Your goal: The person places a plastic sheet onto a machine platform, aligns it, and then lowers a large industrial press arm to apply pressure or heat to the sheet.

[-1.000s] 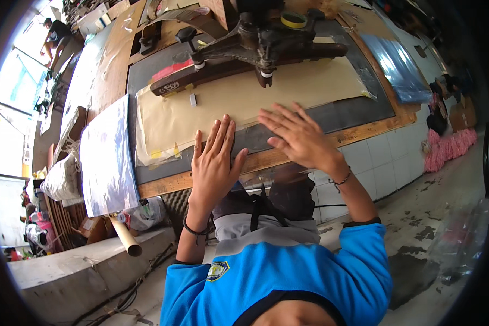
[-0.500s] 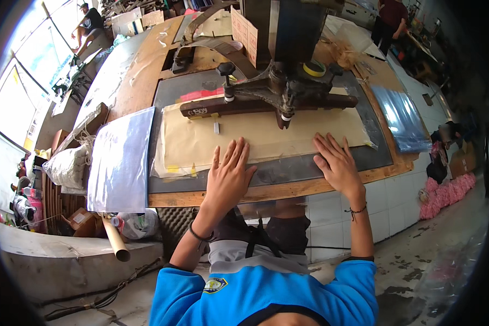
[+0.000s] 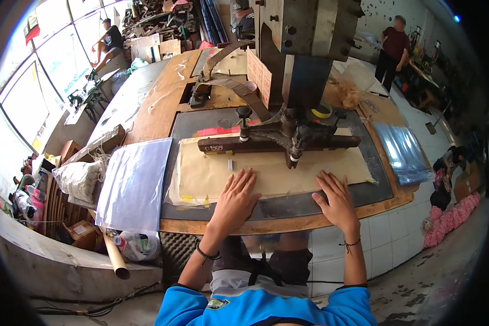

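A tan sheet [image 3: 266, 179] lies on the dark grey mat [image 3: 288, 207], with clear plastic film at its edges and yellow tape along its near edge. My left hand [image 3: 234, 200] rests flat, fingers stretched, on the sheet's near edge. Likewise flat, with thumb apart, my right hand [image 3: 338, 200] touches the near edge farther right; neither holds anything. Just beyond my fingers a long dark metal bar [image 3: 223, 144] runs across the sheet under a machine's bracket [image 3: 288, 130]. Whether the bar presses on the sheet I cannot tell. A small grey block [image 3: 230, 164] sits near my left fingertips.
Clear plastic sheets [image 3: 133, 182] are stacked at the table's left, and a bluish stack [image 3: 401, 155] lies at the right. The machine column [image 3: 312, 32] rises beyond the bar. A yellow tape roll [image 3: 322, 111] lies behind the bracket. Two people sit or stand farther off.
My view has tilted upward, so the table appears lower and more of the machine column shows. Both hands stay flat on the tan sheet.
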Demonstrator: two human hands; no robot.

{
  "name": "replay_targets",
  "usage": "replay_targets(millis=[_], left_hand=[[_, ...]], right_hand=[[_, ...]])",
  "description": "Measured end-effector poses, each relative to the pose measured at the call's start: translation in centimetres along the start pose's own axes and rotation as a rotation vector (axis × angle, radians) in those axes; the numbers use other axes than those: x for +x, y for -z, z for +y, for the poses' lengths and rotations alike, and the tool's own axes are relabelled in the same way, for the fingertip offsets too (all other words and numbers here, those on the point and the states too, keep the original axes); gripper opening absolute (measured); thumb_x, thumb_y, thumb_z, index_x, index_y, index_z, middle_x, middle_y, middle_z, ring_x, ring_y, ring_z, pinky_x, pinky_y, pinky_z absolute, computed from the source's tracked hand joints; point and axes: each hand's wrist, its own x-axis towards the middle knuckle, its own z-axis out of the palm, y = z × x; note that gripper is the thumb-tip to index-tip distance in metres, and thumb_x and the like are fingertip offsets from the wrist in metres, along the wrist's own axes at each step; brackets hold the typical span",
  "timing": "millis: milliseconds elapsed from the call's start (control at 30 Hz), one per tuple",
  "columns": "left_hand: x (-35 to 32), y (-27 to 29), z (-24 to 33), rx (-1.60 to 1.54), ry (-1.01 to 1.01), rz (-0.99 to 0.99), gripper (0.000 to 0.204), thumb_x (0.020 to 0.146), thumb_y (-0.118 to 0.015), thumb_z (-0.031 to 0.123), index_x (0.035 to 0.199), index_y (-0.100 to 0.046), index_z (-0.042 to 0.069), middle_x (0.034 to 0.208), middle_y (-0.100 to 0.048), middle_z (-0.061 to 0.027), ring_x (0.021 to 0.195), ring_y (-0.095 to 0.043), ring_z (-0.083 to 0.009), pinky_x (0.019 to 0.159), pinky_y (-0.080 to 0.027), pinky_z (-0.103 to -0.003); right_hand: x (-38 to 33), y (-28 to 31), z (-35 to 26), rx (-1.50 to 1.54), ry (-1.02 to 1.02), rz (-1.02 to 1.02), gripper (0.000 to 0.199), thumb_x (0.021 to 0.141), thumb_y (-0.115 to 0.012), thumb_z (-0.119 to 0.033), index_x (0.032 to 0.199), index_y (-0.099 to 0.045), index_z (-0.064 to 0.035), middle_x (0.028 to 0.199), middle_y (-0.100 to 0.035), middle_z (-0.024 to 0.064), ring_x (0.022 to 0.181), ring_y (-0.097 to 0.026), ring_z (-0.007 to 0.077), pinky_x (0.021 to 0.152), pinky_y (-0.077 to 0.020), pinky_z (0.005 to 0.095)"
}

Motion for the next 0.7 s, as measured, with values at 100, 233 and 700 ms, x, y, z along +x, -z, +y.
replay_targets(millis=[100,233,700], left_hand=[[-0.7,0.7,-0.2,-0.109,0.034,-0.003,0.057,0.098,-0.070,0.028,0.146,-0.055,0.001,0.159,-0.046,-0.0187,0.151,-0.038,-0.0380,0.126,-0.027,-0.049],[-3.3,2.2,0.1,0.019,-0.003,-0.082,0.071,0.096,-0.069,0.044,0.151,-0.050,0.003,0.162,-0.045,-0.0131,0.153,-0.037,-0.0321,0.127,-0.025,-0.050],[-2.1,2.1,-0.4,-0.028,0.111,0.006,0.062,0.094,-0.073,0.032,0.147,-0.056,0.004,0.158,-0.050,-0.0144,0.150,-0.040,-0.0326,0.127,-0.026,-0.048]], right_hand=[[0.1,-0.6,1.0,0.142,-0.031,0.060,0.050,0.102,-0.063,-0.041,0.138,-0.063,-0.0057,0.149,-0.058,0.0129,0.142,-0.048,0.0343,0.126,-0.0243,0.0569],[-2.4,2.1,2.2,0.172,-0.117,0.011,0.050,0.102,-0.062,-0.043,0.134,-0.064,-0.0048,0.146,-0.061,0.0123,0.143,-0.048,0.0328,0.128,-0.0203,0.0552],[-1.4,0.4,3.4,0.258,-0.069,0.099,0.040,0.101,-0.065,-0.039,0.125,-0.069,-0.0066,0.141,-0.065,0.0096,0.132,-0.056,0.0334,0.120,-0.0349,0.0503]])
